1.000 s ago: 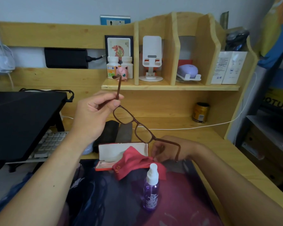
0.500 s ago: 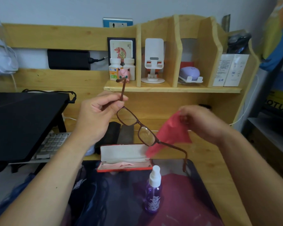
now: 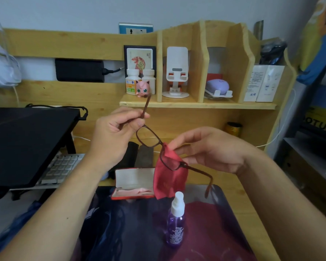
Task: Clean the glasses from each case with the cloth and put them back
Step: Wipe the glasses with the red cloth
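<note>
Brown-framed glasses hang in the air above the desk, temples unfolded. My left hand pinches the left temple near its hinge. My right hand pinches a red cloth at its top edge; the cloth hangs behind the right lens. Below them lies an open red glasses case with a pale lining. Two dark cases lie shut behind it, partly hidden by my left hand.
A purple spray bottle with a white cap stands on the dark desk mat. A black laptop stand over a keyboard fills the left. A wooden shelf with small items runs behind.
My right hand picked the red cloth up from the case, lifted it, then brought it left against the right lens. My left hand kept holding the glasses.
</note>
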{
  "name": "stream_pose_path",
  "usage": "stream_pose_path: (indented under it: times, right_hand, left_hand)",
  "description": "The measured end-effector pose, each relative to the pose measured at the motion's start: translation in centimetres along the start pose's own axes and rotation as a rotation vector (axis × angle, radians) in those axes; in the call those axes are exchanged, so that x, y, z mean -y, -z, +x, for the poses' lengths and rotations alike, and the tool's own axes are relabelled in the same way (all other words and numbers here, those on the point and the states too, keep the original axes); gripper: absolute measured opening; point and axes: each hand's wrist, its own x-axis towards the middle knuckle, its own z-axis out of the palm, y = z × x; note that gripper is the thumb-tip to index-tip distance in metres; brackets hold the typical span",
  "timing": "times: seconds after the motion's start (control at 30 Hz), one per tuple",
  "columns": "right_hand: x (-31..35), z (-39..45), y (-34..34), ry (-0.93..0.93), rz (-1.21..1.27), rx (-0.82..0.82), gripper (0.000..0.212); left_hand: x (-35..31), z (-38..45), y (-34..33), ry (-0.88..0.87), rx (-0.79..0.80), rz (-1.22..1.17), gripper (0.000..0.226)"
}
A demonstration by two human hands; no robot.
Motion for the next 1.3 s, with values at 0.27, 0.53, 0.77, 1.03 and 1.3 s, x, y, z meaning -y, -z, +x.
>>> stream_pose_path:
  times: [0.27, 0.53, 0.77, 1.03, 1.3]
  right_hand:
    - [-2.0, 1.7, -1.7, -0.071, 0.053, -0.056, 0.011]
    - [-1.7, 0.9, -1.1, -0.106, 0.126, 0.118, 0.024]
    - [-1.3, 0.5, -0.6, -0.077, 0.266, 0.143, 0.047]
    - [-1.7, 0.9, -0.9, -0.075, 0.105, 0.165, 0.018]
    - [-1.5, 0.9, -0.4, -0.124, 0.041, 0.127, 0.028]
  left_hand:
    - [-0.4, 0.1, -0.1, -0.066, -0.001, 0.014, 0.030]
    - [-0.8, 0.4, 0.2, -0.101, -0.006, 0.008, 0.046]
    - [-0.7, 0.3, 0.2, -0.094, 0.025, 0.004, 0.047]
    - [-0.5, 0.2, 0.2, -0.094, 0.040, 0.003, 0.042]
    - [-0.4, 0.2, 0.0, -0.070, 0.023, 0.017, 0.027]
